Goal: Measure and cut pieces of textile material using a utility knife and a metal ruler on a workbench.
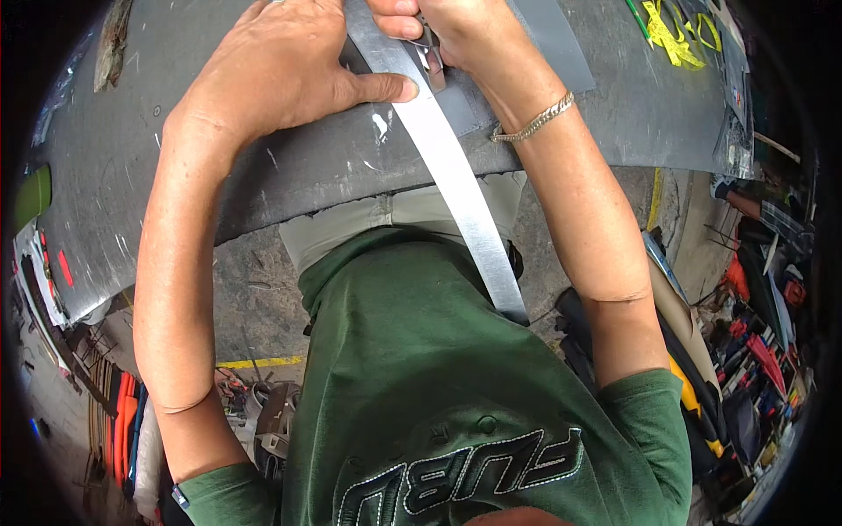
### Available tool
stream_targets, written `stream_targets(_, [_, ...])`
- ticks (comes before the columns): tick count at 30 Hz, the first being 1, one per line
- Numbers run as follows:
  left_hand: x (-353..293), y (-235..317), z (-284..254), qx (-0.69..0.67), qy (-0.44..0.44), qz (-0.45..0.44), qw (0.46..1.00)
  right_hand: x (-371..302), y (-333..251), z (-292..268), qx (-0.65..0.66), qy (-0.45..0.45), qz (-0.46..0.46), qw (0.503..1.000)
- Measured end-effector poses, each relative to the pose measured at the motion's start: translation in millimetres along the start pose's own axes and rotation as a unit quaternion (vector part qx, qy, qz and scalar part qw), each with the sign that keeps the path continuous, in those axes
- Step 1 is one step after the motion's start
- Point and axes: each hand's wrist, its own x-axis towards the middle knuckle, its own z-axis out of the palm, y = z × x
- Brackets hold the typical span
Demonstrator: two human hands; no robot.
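Observation:
A long metal ruler (456,175) runs slantwise from the top of the view, over the table's near edge and down in front of my green shirt. My left hand (272,66) presses on it, the thumb lying across the ruler and the fingertips partly cut off by the top edge. Just right of the ruler, my right hand (456,31) is closed round a small metal utility knife (431,63), mostly hidden by the fingers. Under both lies a thin grey sheet (561,48), its corner showing right of my wrist.
The dark, scuffed work table (298,171) curves across the view. Yellow strips (671,39) lie at the far right, a worn piece of wood (112,44) at the far left. Rolls and many coloured materials (754,351) crowd the floor at right. More rolls (123,430) stand lower left.

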Motion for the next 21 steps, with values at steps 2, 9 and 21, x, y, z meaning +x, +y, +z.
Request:
stream_targets(2, [3, -6, 11, 0.000, 0.006, 0.004, 1.000, -2, -2, 1, 0.002, 0.006, 0.002, 1.000])
stream_targets(9, [-2, -4, 8, -0.016, 0.030, 0.012, 0.999, -15, -18, 22, -0.054, 0.082, 0.021, 0.995])
stream_targets(21, [2, -5, 16, 0.045, 0.058, 0.011, 0.997, -10, -5, 7, 0.015, 0.002, -0.055, 0.998])
